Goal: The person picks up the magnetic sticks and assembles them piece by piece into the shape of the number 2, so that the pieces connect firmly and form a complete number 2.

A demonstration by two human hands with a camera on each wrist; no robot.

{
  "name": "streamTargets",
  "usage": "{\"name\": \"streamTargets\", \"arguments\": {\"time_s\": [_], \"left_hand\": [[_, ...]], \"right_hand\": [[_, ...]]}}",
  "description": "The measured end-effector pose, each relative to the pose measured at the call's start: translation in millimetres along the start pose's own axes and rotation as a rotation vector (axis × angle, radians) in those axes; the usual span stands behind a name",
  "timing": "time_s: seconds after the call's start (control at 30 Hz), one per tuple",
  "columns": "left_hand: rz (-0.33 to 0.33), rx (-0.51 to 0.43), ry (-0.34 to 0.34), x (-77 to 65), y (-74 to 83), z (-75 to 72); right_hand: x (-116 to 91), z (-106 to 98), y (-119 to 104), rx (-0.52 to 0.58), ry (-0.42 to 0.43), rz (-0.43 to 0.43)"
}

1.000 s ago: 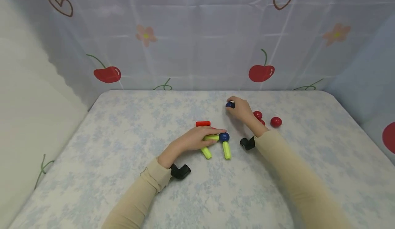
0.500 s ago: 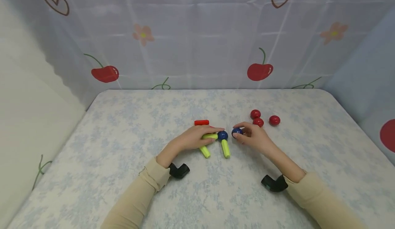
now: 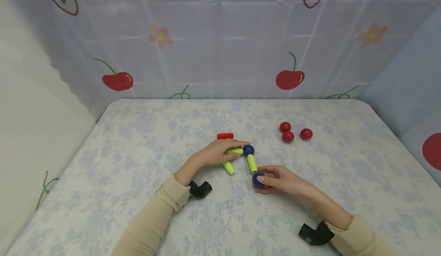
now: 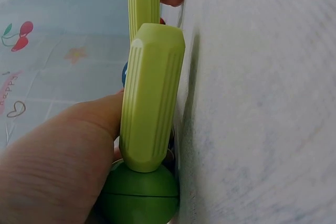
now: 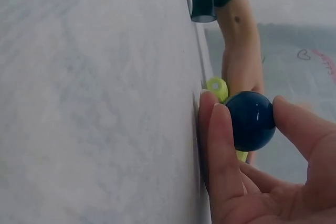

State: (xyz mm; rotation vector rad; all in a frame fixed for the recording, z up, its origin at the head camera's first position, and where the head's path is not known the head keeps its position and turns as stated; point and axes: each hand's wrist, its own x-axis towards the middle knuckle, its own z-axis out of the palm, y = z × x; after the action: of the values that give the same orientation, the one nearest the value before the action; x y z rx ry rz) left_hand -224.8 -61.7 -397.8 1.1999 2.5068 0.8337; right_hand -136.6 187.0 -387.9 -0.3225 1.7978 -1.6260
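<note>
Head view: right hand [image 3: 280,180] just brought its pinched blue ball [image 3: 257,180] down by the yellow rod [image 3: 252,163], left hand [image 3: 214,152] gripping the crosswise rod [image 3: 236,151], so that joint looks nearly lined up.

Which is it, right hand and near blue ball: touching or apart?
Touching. The right wrist view shows it: the right hand pinches the near blue ball, thumb on one side, fingertips on the other.
</note>
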Motion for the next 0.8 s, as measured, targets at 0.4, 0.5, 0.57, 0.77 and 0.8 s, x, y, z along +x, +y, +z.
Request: {"name": "streamTargets", "arguments": {"time_s": [0.4, 0.5, 0.57, 0.77, 0.8], "left_hand": [[-0.008, 0.000, 0.005, 0.2, 1.2, -1.4], [-0.018, -0.006, 0.019, -0.4, 2.1, -1.7], [-0.023, -0.010, 0.032, -1.2, 2.4, -2.2], [-0.013, 0.032, 0.105, -10.8, 10.0, -9.8], [-0.008, 0.048, 0.126, -14.6, 13.1, -12.3]], "right_hand": [[4.9, 2.6, 2.5, 0.088, 0.020, 0.003], [4.5, 3.1, 3.3, 0.095, 0.027, 0.000], [4.2, 3.1, 3.6, 0.095, 0.029, -0.004], [2.6, 4.7, 3.9, 0.102, 0.027, -0.009], [2.4, 5.3, 3.8, 0.102, 0.028, -0.007]]}}
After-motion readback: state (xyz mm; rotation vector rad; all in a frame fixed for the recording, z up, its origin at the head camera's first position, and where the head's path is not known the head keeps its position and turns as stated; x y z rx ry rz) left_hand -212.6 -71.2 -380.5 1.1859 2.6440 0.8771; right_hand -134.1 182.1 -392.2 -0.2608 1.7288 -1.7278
